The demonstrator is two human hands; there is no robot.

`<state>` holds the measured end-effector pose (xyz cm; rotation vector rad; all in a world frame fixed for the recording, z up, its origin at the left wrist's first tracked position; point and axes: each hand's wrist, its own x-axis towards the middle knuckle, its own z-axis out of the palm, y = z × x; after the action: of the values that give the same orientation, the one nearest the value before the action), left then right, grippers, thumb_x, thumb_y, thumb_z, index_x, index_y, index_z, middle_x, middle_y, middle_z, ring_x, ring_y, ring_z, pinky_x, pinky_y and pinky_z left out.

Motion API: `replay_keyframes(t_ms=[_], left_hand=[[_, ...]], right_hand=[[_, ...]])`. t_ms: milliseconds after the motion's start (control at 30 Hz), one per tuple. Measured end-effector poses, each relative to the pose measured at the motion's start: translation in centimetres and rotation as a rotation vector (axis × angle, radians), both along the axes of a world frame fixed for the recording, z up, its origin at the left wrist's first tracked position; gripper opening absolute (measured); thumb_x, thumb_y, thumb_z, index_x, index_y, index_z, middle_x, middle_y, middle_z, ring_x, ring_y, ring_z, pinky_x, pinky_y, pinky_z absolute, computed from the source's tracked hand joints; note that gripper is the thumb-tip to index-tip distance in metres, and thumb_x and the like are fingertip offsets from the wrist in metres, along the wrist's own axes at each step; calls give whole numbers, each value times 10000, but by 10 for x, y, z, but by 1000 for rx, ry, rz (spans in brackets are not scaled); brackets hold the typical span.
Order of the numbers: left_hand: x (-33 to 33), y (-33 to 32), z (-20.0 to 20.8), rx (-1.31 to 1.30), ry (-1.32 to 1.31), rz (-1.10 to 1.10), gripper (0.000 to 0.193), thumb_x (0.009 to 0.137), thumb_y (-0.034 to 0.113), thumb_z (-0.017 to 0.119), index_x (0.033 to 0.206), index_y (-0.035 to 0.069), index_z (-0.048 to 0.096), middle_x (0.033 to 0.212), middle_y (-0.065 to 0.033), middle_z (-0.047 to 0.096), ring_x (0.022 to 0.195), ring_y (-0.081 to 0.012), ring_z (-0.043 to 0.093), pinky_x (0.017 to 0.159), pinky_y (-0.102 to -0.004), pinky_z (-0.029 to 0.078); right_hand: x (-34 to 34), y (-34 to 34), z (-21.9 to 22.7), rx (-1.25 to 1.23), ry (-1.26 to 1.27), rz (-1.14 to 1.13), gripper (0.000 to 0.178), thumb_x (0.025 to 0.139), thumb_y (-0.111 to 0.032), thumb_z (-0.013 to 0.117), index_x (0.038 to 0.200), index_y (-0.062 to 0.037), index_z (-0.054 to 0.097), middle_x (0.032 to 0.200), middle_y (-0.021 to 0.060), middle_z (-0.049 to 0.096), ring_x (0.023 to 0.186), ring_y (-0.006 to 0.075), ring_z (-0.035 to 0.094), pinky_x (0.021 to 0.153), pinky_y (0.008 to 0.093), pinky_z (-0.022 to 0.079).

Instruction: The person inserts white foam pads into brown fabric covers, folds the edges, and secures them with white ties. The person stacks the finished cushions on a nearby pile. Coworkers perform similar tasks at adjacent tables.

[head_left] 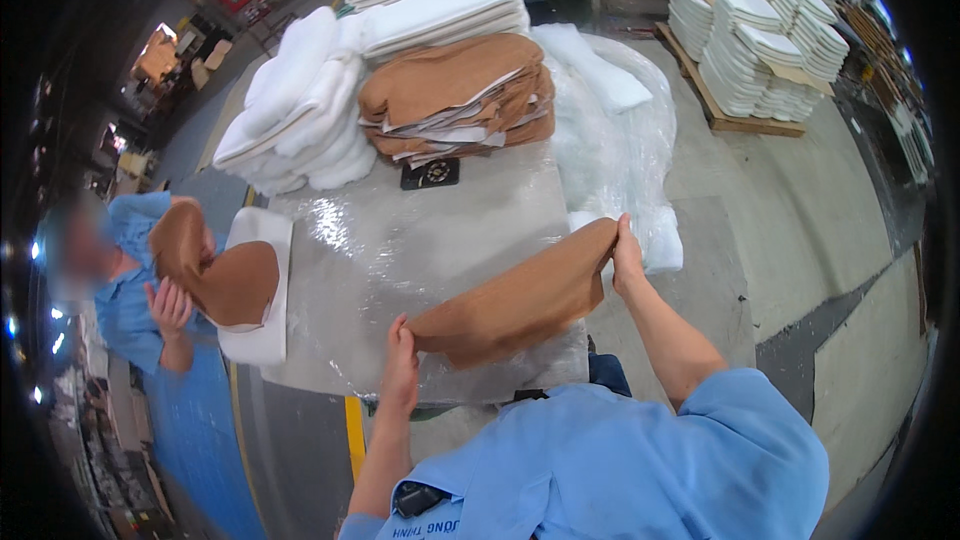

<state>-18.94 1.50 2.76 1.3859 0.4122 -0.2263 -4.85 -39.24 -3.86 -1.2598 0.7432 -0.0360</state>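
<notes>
A brown fabric piece (515, 300) is stretched between my two hands above the near part of the table, its right end higher than its left. My left hand (402, 368) is closed on its left end, and my right hand (626, 256) grips the upper right corner. Beyond it, a pile of folded brown fabric covers (450, 90) with pale undersides lies on the plastic-wrapped table (350, 270). Just in front of that pile sits a small black patterned object (430, 174), its kind unclear.
At the left, a co-worker in blue handles a brown cover (240, 280) beside a white foam pad (258, 345). White padding (300, 90) is heaped at the table's far side, with clear plastic wrap (630, 140) to its right. Foam stacks (745, 50) stand on a wooden pallet (755, 126) at the far right.
</notes>
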Motion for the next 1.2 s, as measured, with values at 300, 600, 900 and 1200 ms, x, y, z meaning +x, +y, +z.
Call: replay_keyframes(t_ms=[300, 600, 900, 1200], left_hand=[[-15, -16, -45, 39, -196, 153, 532, 1149, 341, 449, 1618, 133, 310, 1545, -83, 428, 1429, -207, 375, 1217, -354, 258], [-26, -18, -45, 28, -280, 160, 600, 1111, 153, 529, 1642, 85, 258, 1571, -89, 412, 1459, -193, 381, 1211, -342, 294], [-11, -19, -66, 81, -212, 268, 577, 1057, 171, 646, 1550, 15, 389, 1499, -101, 523, 1378, -211, 497, 1163, -358, 382], [-8, -7, -31, 141, -68, 497, 503, 1082, 335, 607, 1452, 0, 545, 1334, -105, 655, 1229, -200, 606, 1023, -350, 495]], right_hand=[[-10, -11, -32, -30, -104, 68, 756, 1106, -637, 329, 1339, 6, 652, 1325, 113, 667, 1242, 221, 574, 1131, 373, 385], [-13, -16, -51, 146, -131, 68, 760, 1090, -658, 358, 1496, -38, 526, 1485, 84, 593, 1394, 226, 523, 1189, 413, 350], [-8, -14, -41, 106, 36, 218, 684, 1097, -651, 345, 1484, -127, 552, 1402, 65, 630, 1272, 200, 575, 1115, 417, 412], [-2, -21, 72, -161, -276, 624, 559, 1155, -484, 291, 1398, -117, 636, 1046, 52, 682, 856, 133, 615, 791, 304, 517]])
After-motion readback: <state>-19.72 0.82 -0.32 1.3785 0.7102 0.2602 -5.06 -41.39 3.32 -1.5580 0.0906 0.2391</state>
